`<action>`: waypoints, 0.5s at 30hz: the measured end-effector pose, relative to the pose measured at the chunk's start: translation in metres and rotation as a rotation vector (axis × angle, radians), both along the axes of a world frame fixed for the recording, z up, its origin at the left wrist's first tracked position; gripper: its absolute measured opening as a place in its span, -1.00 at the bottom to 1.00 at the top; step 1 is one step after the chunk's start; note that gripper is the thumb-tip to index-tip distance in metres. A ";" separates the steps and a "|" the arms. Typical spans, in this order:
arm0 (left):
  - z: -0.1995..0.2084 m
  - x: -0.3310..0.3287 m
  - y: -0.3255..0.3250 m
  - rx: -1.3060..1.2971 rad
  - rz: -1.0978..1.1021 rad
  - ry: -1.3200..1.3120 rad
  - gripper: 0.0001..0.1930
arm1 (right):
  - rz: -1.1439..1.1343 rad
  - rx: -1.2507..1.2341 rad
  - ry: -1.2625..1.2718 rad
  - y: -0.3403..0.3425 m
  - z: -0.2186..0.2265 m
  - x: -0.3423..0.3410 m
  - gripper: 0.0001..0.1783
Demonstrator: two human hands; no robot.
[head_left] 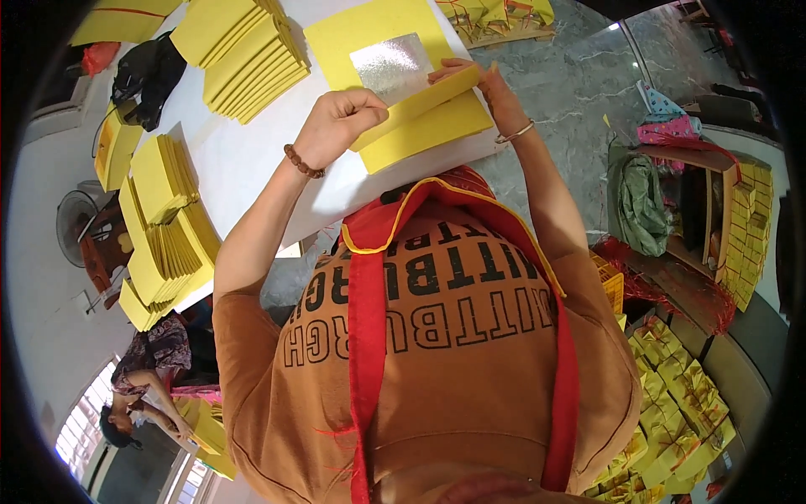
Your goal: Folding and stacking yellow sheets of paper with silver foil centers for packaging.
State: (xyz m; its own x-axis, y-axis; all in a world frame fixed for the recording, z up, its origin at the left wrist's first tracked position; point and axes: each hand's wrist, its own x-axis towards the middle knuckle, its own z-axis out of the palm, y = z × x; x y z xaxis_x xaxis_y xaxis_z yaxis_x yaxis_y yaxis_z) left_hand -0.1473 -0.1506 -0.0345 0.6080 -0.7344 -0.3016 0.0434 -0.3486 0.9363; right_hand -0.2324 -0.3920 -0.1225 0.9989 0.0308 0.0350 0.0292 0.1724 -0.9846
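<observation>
A yellow paper sheet (376, 32) with a silver foil rectangle (390, 60) lies on a stack of yellow paper (437, 139) near the table's front edge. Its near part is turned up into a flap (432, 102) running across between my hands. My left hand (340, 122), a beaded bracelet at its wrist, pinches the flap's left end between thumb and curled fingers. At the other end my right hand (497, 94), with a bangle, grips the flap, some of its fingers hidden behind the paper.
Folded yellow paper stacks stand on the white table (235, 155), one fanned stack (243, 59) behind my left hand, more (168, 218) at the left edge. A co-worker (155, 370) handles yellow paper at lower left. Tied yellow bundles (680, 395) fill the lower right.
</observation>
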 end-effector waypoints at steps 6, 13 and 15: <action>-0.003 0.004 0.000 0.044 0.003 0.014 -0.82 | 0.033 -0.070 -0.025 -0.003 0.000 0.001 -0.15; -0.006 0.005 0.000 0.012 -0.024 0.003 -0.82 | 0.045 -0.094 -0.037 -0.007 -0.005 0.003 -0.16; -0.006 0.005 -0.001 0.011 -0.024 -0.002 -0.82 | 0.050 -0.130 -0.068 -0.009 -0.006 0.003 -0.17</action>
State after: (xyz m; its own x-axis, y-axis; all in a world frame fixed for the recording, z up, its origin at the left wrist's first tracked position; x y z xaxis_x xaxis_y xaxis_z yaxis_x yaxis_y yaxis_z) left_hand -0.1420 -0.1516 -0.0401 0.5906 -0.7457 -0.3085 0.0331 -0.3596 0.9325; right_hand -0.2295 -0.4007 -0.1289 0.9914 0.0894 0.0955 0.0916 0.0468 -0.9947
